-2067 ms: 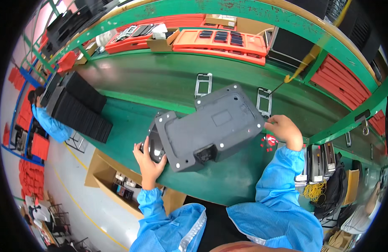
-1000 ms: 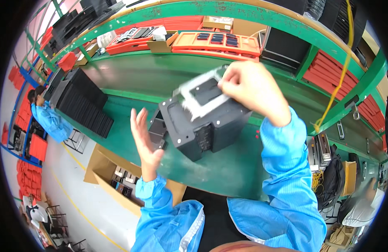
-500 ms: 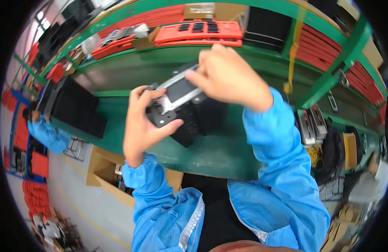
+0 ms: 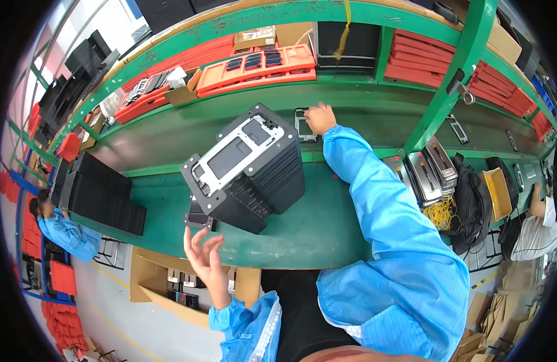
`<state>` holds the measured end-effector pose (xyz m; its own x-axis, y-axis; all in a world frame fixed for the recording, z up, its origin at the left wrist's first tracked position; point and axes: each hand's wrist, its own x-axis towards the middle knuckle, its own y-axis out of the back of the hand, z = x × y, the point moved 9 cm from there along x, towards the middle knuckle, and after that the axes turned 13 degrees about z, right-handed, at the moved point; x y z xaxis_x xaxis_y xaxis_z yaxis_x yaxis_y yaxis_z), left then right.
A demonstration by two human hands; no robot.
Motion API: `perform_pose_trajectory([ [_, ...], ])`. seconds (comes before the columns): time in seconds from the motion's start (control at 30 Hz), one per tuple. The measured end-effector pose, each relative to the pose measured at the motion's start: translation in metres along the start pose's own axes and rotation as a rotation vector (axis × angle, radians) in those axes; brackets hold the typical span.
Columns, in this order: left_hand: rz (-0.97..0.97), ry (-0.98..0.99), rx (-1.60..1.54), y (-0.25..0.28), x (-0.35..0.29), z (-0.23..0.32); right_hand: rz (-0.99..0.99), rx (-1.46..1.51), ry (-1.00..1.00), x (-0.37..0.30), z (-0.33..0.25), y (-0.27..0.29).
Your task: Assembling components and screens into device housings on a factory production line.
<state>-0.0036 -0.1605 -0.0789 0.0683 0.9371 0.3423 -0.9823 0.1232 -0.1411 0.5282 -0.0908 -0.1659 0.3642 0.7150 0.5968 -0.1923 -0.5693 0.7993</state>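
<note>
A tall stack of black trays (image 4: 284, 181) stands on the green table, with a silver metal phone frame (image 4: 254, 152) lying in its top tray. My left hand (image 4: 207, 259) hangs near the table's front edge, fingers spread and empty. Beyond the stack, my right arm reaches to the green surface at the back. There my right hand (image 4: 320, 118) grips the right edge of another phone frame (image 4: 307, 137), which lies flat or nearly so; its fingertips are partly hidden. A small dark tray or part (image 4: 198, 218) shows beside the stack's lower left.
More black tray stacks (image 4: 103, 196) stand at the table's left end. Silver metal pieces (image 4: 432, 175) and a black bag (image 4: 471, 205) lie right of the green post (image 4: 441, 90). An open cardboard box (image 4: 151, 280) sits below the front edge. Two other people are at the sides.
Both hands have left the frame at the stack's top. My right hand has moved to another frame at the back; my left has drawn back toward me and opened. The view has shifted.
</note>
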Motion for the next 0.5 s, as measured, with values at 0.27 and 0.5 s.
perform_pose_trajectory([
  [0.27,-0.127,0.022,-0.025,0.041,-0.015,-0.017,-0.432,-0.113,0.029,-0.007,0.055,0.067],
  [0.5,-0.524,0.188,-0.259,-0.086,-0.041,-0.031,-0.212,0.317,0.008,-0.098,0.038,0.176],
])
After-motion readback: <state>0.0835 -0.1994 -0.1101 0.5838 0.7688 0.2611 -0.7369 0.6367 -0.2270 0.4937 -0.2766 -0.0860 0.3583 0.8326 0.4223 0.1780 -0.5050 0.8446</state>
